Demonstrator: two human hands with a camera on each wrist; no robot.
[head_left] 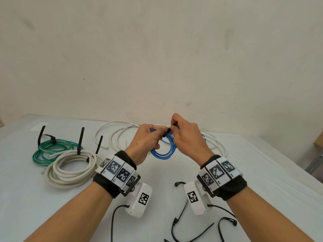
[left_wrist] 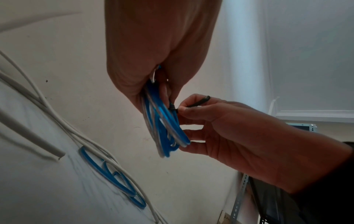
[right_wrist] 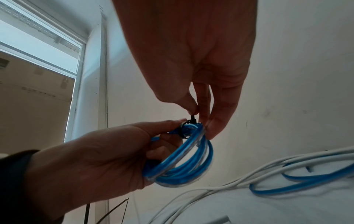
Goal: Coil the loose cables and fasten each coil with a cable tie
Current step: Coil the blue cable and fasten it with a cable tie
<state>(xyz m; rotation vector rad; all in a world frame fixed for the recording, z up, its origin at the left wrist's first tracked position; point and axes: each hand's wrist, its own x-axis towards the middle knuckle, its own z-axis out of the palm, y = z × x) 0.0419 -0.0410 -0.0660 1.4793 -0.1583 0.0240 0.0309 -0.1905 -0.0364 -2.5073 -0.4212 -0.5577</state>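
A white table (head_left: 262,172) stands against a pale wall (head_left: 157,49), and nothing on it is a container; the cables lie bare on its top. Near the left edge rest a green coil (head_left: 45,151) and a white coil (head_left: 73,169), each fastened with a black tie whose tail stands up. A loose white cable (head_left: 120,130) sprawls along the far edge by the wall, with a blue strand lying across it on the right. Spare ties (head_left: 181,222) are scattered at the near edge, between the forearms. The middle of the table, beneath the hands, is open. Both hands are raised above the table's centre, close together. The left hand (head_left: 146,143) curls its fingers around a blue coil (head_left: 163,149), which hangs down from its grip. The right hand (head_left: 187,137) pinches the tail of a black tie (head_left: 168,131) between thumb and forefinger; the tie is looped around the top of the blue coil, just beside the left fingertips.
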